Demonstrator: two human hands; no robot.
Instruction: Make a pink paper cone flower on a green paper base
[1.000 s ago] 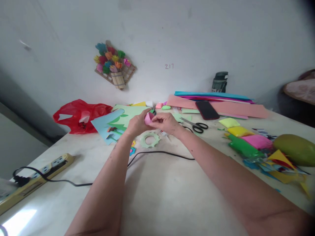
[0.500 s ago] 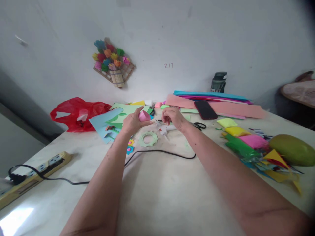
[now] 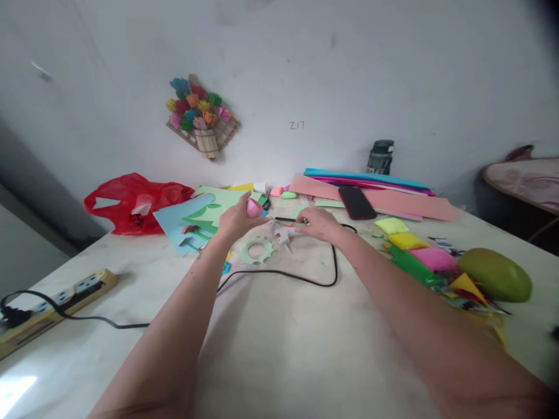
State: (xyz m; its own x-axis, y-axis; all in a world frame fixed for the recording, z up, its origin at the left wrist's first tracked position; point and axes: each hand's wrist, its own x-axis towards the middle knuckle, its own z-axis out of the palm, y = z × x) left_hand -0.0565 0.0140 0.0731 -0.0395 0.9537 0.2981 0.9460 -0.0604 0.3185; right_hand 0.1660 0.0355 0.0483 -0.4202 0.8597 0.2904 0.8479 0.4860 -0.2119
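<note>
Lower than before, the right hand (image 3: pixel 322 224) is the nearer to the white glue gun (image 3: pixel 282 234), just below frame centre, its handle running rightward; whether those fingers close I cannot tell. Left of it, the left hand (image 3: pixel 236 221) pinches the pink roll (image 3: pixel 254 208).

The slender bare left hand (image 3: pixel 234 220) narrows to a slim wrist and joins a smooth bare left forearm (image 3: pixel 181 314) that widens toward the elbow; the bare right hand (image 3: pixel 321 223) leads into a long, tapering bare right forearm (image 3: pixel 393 297), marked by one tiny round spot (image 3: pixel 356 268) and blurred near the elbow
</note>
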